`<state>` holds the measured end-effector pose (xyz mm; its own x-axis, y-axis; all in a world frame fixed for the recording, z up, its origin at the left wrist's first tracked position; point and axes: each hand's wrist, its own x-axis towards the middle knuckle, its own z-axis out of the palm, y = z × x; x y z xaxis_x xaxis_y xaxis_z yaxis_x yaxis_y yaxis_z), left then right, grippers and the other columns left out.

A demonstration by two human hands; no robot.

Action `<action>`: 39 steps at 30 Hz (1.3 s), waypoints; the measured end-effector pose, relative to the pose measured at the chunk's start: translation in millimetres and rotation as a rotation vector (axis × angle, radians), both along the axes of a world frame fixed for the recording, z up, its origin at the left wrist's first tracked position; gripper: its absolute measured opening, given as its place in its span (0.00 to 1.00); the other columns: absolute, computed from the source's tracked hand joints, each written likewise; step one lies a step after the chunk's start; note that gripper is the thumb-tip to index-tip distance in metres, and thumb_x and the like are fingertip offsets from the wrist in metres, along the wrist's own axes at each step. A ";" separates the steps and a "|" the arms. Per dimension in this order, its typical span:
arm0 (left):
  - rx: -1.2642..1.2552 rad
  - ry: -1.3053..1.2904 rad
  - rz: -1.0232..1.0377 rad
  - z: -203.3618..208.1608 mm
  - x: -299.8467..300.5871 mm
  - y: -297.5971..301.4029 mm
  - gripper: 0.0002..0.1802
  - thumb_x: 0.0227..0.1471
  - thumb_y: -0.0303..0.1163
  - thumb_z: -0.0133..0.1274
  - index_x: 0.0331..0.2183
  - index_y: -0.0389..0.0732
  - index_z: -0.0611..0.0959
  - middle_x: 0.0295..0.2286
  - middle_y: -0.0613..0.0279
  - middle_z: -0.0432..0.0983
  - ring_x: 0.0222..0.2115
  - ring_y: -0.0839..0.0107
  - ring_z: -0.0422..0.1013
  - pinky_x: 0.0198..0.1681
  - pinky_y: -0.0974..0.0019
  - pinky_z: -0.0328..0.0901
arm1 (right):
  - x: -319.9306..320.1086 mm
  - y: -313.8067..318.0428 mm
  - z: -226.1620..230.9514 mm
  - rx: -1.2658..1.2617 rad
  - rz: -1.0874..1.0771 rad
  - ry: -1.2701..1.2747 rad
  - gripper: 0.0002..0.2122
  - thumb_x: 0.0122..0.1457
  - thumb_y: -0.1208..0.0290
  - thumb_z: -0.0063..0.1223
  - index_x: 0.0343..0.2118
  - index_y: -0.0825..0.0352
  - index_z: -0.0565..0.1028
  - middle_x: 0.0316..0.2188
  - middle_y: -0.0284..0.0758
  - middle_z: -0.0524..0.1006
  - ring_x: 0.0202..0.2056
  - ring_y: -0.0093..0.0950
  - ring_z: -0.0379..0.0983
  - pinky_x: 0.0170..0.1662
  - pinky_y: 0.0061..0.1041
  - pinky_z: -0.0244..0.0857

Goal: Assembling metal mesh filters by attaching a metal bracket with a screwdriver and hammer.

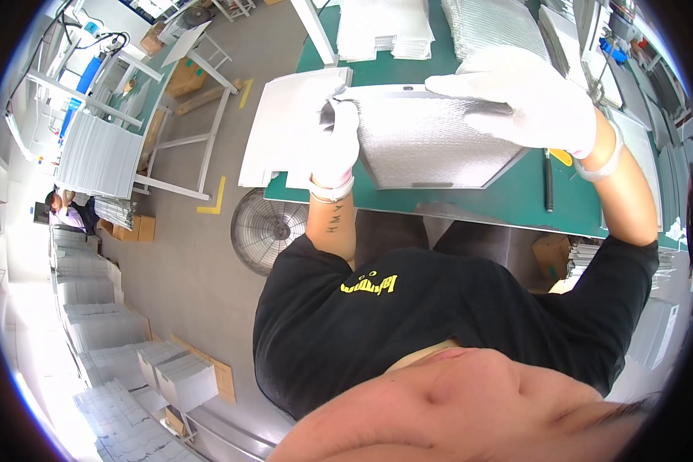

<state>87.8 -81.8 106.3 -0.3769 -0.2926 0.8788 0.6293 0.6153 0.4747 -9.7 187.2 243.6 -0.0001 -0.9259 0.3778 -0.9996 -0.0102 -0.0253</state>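
Observation:
A silvery, finely textured panel (pixel 431 142) with a thin pale frame is tilted above the green worktable (pixel 543 185). A small dark slot shows in its far edge. My left hand (pixel 336 142), in a white glove, is closed around the panel's far left corner, with the fingers curled. On the right side, my right hand (pixel 527 96), gloved too, grips the panel; one finger reaches along the far edge and another part of the hand lies over the textured face. White flat sheets (pixel 285 115) lie in a stack under and beside my left hand.
Stacks of white sheets (pixel 385 29) and textured silvery panels (pixel 493 31) stand at the table's far side. A black-handled tool (pixel 549 181) and a yellow tool (pixel 561 156) lie right of the panel. A round floor fan (pixel 273 229) stands below left. Another person (pixel 73 212) is far left.

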 end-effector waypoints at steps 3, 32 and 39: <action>0.045 -0.039 -0.025 -11.1 -2.6 -0.8 0.14 0.62 0.22 0.42 0.49 0.36 0.71 0.43 0.55 0.71 0.40 0.73 0.68 0.45 0.71 0.64 | 5.4 18.9 0.8 -0.157 -0.077 0.267 0.18 0.58 0.72 0.55 0.52 0.66 0.77 0.41 0.41 0.80 0.42 0.40 0.76 0.50 0.34 0.69; -1.141 -0.018 -0.003 28.1 -121.4 173.4 0.07 0.49 0.39 0.53 0.30 0.49 0.79 0.16 0.69 0.67 0.22 0.69 0.71 0.28 0.62 0.64 | 87.6 106.8 -242.5 -1.425 -0.566 -1.530 0.20 0.71 0.58 0.33 0.54 0.70 0.63 0.22 0.30 0.67 0.16 0.18 0.61 0.20 0.19 0.58; -1.180 -0.074 0.023 27.5 -117.0 173.8 0.06 0.53 0.38 0.52 0.27 0.49 0.76 0.18 0.68 0.66 0.22 0.68 0.68 0.28 0.62 0.61 | 97.9 65.7 -232.6 -1.163 -0.637 -1.418 0.15 0.71 0.63 0.31 0.52 0.68 0.63 0.21 0.30 0.66 0.16 0.19 0.59 0.20 0.18 0.58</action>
